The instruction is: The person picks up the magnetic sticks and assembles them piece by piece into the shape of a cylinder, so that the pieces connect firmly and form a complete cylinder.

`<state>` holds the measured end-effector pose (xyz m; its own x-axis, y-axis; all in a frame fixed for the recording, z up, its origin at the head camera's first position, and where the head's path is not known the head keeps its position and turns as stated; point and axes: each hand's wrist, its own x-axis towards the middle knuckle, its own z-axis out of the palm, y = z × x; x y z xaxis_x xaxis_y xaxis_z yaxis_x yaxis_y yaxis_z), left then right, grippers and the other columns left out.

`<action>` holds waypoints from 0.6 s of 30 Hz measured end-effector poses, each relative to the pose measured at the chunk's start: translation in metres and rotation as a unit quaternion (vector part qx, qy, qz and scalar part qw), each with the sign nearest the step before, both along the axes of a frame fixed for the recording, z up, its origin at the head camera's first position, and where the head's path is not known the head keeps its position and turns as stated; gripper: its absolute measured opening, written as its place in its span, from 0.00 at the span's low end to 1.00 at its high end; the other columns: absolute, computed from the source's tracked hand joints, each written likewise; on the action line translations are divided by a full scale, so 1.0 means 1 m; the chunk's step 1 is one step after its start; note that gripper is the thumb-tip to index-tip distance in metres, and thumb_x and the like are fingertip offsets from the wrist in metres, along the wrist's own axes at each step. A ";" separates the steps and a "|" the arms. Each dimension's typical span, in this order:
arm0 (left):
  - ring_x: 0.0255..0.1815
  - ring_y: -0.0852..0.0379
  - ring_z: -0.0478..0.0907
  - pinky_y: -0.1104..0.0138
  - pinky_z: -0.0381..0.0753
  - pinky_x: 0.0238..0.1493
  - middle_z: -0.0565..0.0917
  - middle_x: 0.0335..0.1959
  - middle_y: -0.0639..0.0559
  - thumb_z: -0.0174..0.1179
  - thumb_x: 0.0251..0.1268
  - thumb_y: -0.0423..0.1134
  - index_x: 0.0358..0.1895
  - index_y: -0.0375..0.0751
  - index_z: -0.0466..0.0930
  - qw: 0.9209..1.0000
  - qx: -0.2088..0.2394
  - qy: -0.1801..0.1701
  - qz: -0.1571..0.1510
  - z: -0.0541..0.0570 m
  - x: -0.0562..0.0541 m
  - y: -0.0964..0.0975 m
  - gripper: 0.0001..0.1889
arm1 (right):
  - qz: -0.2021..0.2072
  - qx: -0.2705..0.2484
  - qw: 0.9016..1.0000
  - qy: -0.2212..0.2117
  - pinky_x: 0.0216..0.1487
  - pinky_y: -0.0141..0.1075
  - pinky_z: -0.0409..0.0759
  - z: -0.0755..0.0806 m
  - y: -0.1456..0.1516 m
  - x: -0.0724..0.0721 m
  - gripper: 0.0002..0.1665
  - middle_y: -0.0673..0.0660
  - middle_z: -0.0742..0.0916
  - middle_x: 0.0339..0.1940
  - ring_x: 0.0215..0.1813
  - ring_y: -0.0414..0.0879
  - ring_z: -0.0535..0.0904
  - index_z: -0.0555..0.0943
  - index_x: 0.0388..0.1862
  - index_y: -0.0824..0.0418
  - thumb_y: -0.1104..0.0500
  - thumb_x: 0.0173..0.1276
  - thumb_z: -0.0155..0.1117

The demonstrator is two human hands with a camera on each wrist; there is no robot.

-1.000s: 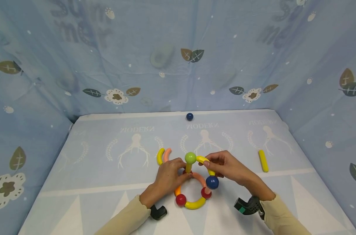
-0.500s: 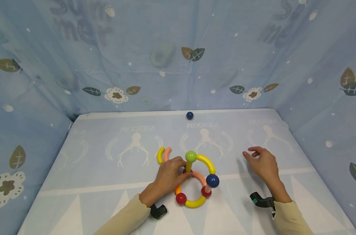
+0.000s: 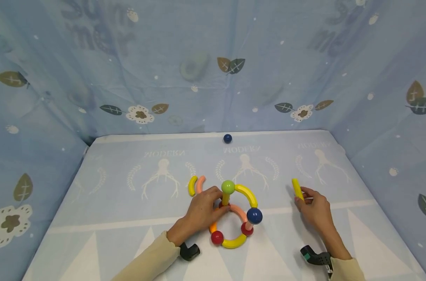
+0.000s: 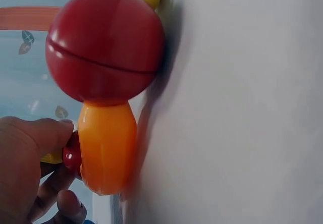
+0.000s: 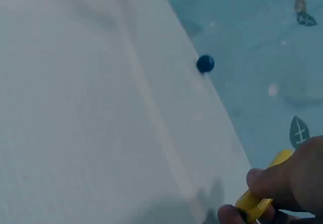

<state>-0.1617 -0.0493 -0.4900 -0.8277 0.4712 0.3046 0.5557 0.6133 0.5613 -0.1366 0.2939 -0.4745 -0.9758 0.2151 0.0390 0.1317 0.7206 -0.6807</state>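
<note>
My left hand (image 3: 203,210) grips the back-left red ball (image 4: 72,154) of a magnetic ball-and-stick structure, thumb and fingers around it. From that ball a short yellow stick rises to a green ball (image 3: 228,187). A curved yellow stick (image 3: 247,193) bridges the green ball and a raised blue ball (image 3: 254,216). The base ring has a front red ball (image 3: 217,237), a right red ball (image 3: 247,229), an orange curved stick (image 4: 107,146) and a curved yellow stick (image 3: 234,242). Off to the right, my right hand (image 3: 315,210) pinches a straight yellow stick (image 3: 296,188) by its near end.
Behind my left hand lie a curved yellow stick (image 3: 192,185) and a curved pink stick (image 3: 200,184). A loose dark blue ball (image 3: 228,138) sits at the table's back edge. Patterned blue cloth (image 3: 199,78) hangs along the back and sides.
My right hand let go of the upper curved yellow stick, which stays between the green and blue balls. It moved right and picked up the straight yellow stick. My left hand stayed put.
</note>
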 end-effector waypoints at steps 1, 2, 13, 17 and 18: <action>0.23 0.65 0.66 0.71 0.65 0.24 0.76 0.29 0.57 0.72 0.57 0.49 0.38 0.48 0.83 1.000 0.000 0.000 -0.001 0.000 0.000 0.000 0.12 | 0.003 -0.036 0.999 0.003 0.38 0.35 0.80 0.003 -0.006 0.005 0.24 0.68 0.81 0.45 0.43 0.56 0.82 0.75 0.59 0.76 0.65 0.67 0.66; 0.24 0.65 0.66 0.71 0.65 0.24 0.76 0.29 0.57 0.72 0.57 0.49 0.38 0.48 0.83 1.000 -0.001 0.000 -0.002 0.000 0.000 0.000 0.12 | 0.005 -0.072 0.997 0.011 0.38 0.31 0.80 0.005 -0.013 0.010 0.23 0.67 0.81 0.46 0.43 0.51 0.83 0.76 0.58 0.75 0.65 0.67 0.66; 0.23 0.65 0.66 0.72 0.65 0.24 0.75 0.29 0.57 0.72 0.57 0.47 0.37 0.48 0.83 1.000 -0.006 -0.009 -0.002 0.002 0.001 0.000 0.11 | 0.094 -0.194 0.953 0.210 0.37 0.32 0.82 0.021 -0.096 0.091 0.18 0.59 0.85 0.44 0.37 0.42 0.83 0.81 0.45 0.71 0.78 0.55 0.71; 0.23 0.65 0.66 0.72 0.65 0.24 0.76 0.30 0.57 0.72 0.57 0.47 0.38 0.48 0.83 1.000 -0.008 0.000 -0.001 0.002 0.000 0.001 0.11 | 0.188 -0.186 0.939 0.218 0.32 0.31 0.82 0.022 -0.126 0.106 0.22 0.54 0.86 0.40 0.31 0.40 0.82 0.83 0.45 0.62 0.73 0.51 0.76; 0.23 0.66 0.66 0.72 0.65 0.24 0.76 0.30 0.57 0.72 0.57 0.47 0.38 0.48 0.83 1.000 -0.009 0.003 -0.001 0.002 0.000 0.001 0.11 | 0.215 -0.189 0.933 0.220 0.31 0.30 0.81 0.020 -0.132 0.107 0.23 0.54 0.86 0.39 0.30 0.39 0.81 0.83 0.46 0.61 0.72 0.51 0.76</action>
<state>-0.1616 -0.0483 -0.4885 -0.8251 0.4774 0.3020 0.5602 0.6222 0.5468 -0.0300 0.1615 -0.4544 -0.8826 -0.1130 0.4563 -0.4658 0.3406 -0.8167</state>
